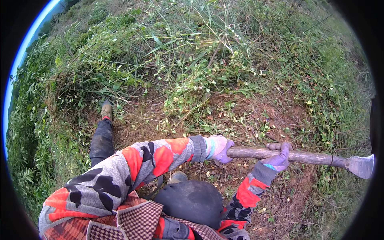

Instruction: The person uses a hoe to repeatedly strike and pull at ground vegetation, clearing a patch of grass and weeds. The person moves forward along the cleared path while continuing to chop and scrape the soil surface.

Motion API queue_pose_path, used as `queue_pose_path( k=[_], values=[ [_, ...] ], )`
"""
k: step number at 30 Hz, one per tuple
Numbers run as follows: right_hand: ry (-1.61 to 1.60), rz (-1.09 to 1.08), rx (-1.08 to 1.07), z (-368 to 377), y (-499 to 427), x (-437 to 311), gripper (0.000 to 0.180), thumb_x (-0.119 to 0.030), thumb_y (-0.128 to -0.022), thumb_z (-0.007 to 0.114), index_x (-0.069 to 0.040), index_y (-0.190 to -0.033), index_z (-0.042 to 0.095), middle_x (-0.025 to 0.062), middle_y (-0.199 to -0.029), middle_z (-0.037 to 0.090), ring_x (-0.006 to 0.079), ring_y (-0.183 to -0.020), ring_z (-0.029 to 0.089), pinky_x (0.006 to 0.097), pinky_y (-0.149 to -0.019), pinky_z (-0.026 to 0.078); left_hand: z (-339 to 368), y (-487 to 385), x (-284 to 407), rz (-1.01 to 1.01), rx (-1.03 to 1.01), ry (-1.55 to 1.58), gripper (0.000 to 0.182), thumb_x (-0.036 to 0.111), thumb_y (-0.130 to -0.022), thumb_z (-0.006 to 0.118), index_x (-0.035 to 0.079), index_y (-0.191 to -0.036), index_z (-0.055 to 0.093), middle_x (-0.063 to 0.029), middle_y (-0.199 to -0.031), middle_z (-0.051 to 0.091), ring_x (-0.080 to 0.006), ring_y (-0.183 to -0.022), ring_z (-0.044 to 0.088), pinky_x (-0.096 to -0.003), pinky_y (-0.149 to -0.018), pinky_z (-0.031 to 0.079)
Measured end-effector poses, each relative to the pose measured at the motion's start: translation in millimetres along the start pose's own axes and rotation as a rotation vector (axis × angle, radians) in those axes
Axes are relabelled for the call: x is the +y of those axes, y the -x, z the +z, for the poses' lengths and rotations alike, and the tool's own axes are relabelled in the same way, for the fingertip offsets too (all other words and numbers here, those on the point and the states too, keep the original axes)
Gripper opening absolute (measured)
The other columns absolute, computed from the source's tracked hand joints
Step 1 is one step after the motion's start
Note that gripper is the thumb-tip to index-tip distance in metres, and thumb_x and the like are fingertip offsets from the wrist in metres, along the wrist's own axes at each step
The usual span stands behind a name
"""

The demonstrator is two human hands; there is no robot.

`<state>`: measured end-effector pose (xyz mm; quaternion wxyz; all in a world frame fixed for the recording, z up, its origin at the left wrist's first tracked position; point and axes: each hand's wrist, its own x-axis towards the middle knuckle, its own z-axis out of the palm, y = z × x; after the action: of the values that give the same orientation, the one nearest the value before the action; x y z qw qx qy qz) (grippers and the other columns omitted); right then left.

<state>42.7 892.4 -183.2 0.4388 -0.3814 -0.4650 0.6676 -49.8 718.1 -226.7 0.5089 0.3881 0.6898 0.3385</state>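
Both my hands, in purple gloves, are closed around the wooden shaft [250, 152] of a cutting tool, held nearly level across my front. My left hand [219, 149] grips the end nearer my body's middle. Farther right, my right hand [277, 156] holds the shaft nearer the head. A flared metal blade [360, 166] forms that head, reaching the right rim of the view. It appears raised above the ground, apart from the plants. Gloves cover the left fingers' exact grip from sight.
Tangled grass and leafy vines [192, 75] rise ahead. Reddish bare soil [288, 117] with plant scraps lies beyond the shaft. My left boot [106, 111] stands by dense growth; another boot [177, 177] shows beside a dark rounded shape [192, 202] before my body. Leafy bushes [27, 126] line the left.
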Motion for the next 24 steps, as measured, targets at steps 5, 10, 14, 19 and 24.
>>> queue_pose_path(
  k=[5,10,14,19,24],
  values=[
    [0.052,0.445,0.096,54,61,71,0.008,-0.010,-0.084,0.052,-0.003,-0.086,0.049,0.0047,-0.062,0.048,0.0164,-0.049,0.049,0.0307,-0.048,0.046,31,66,-60,-0.442,0.143,0.021,0.042,0.038,-0.070,0.068,0.007,-0.097,0.062,-0.0074,-0.068,0.064,-0.0229,-0.064,0.063,-0.0349,-0.062,0.051],
    [0.315,1.168,-0.292,34,172,218,0.006,-0.009,-0.081,0.057,-0.004,-0.082,0.054,0.0053,-0.059,0.051,0.0211,-0.044,0.051,0.0370,-0.042,0.046,150,208,-146,-0.848,0.359,0.429,0.034,0.032,-0.089,0.050,0.005,-0.106,0.061,-0.0179,-0.092,0.064,-0.0294,-0.083,0.061,-0.0413,-0.080,0.049],
    [-0.058,1.134,-0.473,-1,180,205,0.013,-0.016,-0.081,0.058,-0.009,-0.073,0.050,0.0034,-0.060,0.047,0.0184,-0.053,0.051,0.0359,-0.053,0.048,188,235,-166,-0.876,0.360,0.360,0.041,0.039,-0.081,0.059,0.006,-0.105,0.061,-0.0178,-0.089,0.065,-0.0274,-0.083,0.063,-0.0404,-0.077,0.050],
    [0.021,0.969,-0.179,9,155,106,0.011,-0.014,-0.080,0.058,-0.009,-0.085,0.050,0.0019,-0.062,0.044,0.0176,-0.052,0.048,0.0379,-0.053,0.049,139,173,-122,-0.700,0.082,0.159,0.053,0.048,-0.070,0.070,0.007,-0.103,0.060,-0.0176,-0.084,0.066,-0.0249,-0.083,0.065,-0.0393,-0.074,0.051],
    [-0.241,0.179,-0.144,11,26,32,0.008,-0.009,-0.079,0.055,-0.007,-0.080,0.048,0.0018,-0.060,0.041,0.0138,-0.051,0.043,0.0326,-0.050,0.045,19,31,-35,-0.123,0.107,-0.080,0.040,0.040,-0.072,0.071,0.010,-0.096,0.060,-0.0092,-0.070,0.064,-0.0224,-0.063,0.064,-0.0353,-0.060,0.051]
  ],
)
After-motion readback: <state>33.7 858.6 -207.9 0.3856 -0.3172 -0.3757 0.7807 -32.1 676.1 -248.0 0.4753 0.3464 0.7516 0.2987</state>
